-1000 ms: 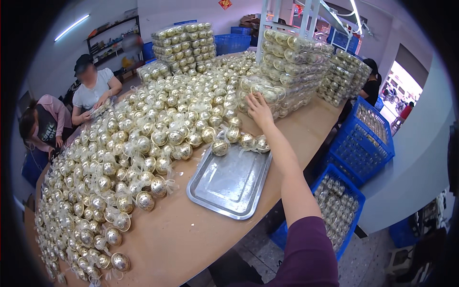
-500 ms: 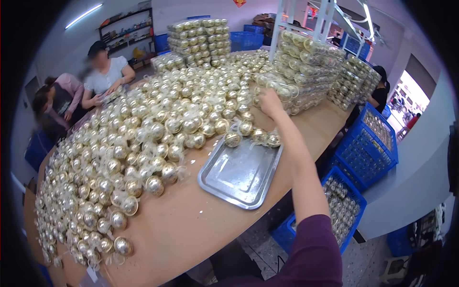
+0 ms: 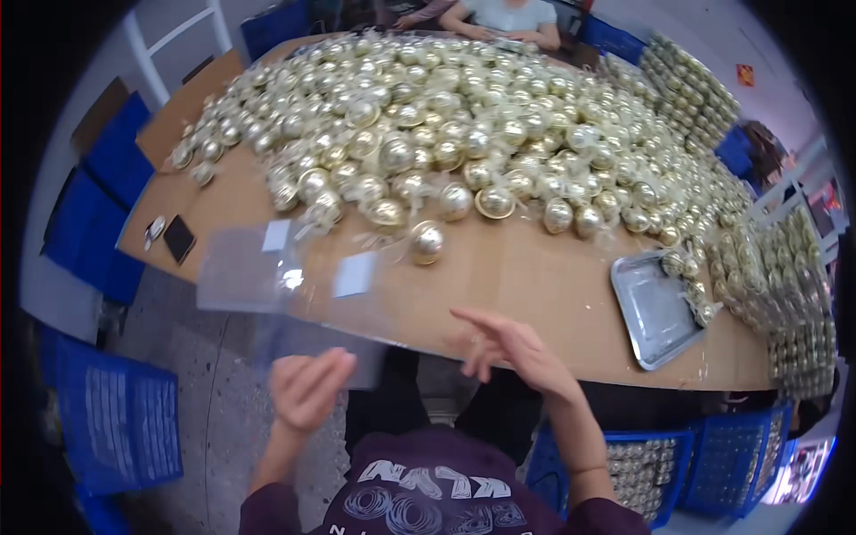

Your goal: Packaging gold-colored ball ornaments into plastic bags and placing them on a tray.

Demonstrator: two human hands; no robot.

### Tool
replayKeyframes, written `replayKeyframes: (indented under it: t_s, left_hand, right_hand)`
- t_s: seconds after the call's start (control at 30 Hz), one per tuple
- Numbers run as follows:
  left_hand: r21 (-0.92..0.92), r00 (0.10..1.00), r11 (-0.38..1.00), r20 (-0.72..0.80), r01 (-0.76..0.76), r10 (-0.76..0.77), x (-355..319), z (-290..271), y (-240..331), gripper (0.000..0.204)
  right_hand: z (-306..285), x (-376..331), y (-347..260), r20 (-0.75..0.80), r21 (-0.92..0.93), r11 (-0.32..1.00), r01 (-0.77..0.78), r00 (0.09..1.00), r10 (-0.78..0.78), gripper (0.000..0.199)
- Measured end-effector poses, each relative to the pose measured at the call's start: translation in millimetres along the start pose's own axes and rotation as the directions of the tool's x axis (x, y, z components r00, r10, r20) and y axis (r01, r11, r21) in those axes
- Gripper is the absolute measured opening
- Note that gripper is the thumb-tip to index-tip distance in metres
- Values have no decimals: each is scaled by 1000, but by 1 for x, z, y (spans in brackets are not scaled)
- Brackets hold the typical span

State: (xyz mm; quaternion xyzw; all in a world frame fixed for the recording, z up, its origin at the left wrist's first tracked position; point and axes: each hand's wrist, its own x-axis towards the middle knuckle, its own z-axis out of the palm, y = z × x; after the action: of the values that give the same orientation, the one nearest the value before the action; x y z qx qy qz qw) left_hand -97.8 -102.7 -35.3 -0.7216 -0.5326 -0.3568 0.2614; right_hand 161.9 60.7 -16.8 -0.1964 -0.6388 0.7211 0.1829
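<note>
My left hand (image 3: 310, 388) is closed at the table's near edge, its fingers pinching a clear plastic sheet (image 3: 321, 343) with a white label. Motion blurs the sheet, and whether it is a flattened box cannot be made out. Another clear plastic piece (image 3: 234, 272), also bearing a white label, lies on the table just beyond. To the right, my right hand (image 3: 513, 348) hovers over the table edge, fingers apart and holding nothing. A single shiny gold ball (image 3: 426, 242) sits ahead of both hands, in front of a wide heap of gold balls (image 3: 446, 152) with pale ribbons.
A metal tray (image 3: 655, 312) with a few balls stands at right, beside stacked clear packs of balls (image 3: 776, 276). A dark phone (image 3: 179, 239) lies at the left edge. Blue crates (image 3: 116, 419) flank the table. Across it, a person in a light top (image 3: 508, 18) sits.
My view has swung left and down. The right hand has left the stacked packs and come back near my body. The left hand now shows, with the clear plastic sheet.
</note>
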Motion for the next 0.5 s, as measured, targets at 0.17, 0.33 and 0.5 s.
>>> replayKeyframes:
  t_s: [0.17,0.33,0.5]
  left_hand:
    - [-245,994,965,-23,98,-107,-9,13,39,36]
    - [-381,998,922,36,67,-57,-5,34,52,34]
    - [-428,973,902,176,-59,147,-6,56,56,34]
  right_hand:
    - [34,33,18,31,384,923,-8,1000,-5,57]
    - [19,21,34,-242,277,957,92,970,-23,74]
    - [5,21,26,-103,-984,176,4,799,-593,102]
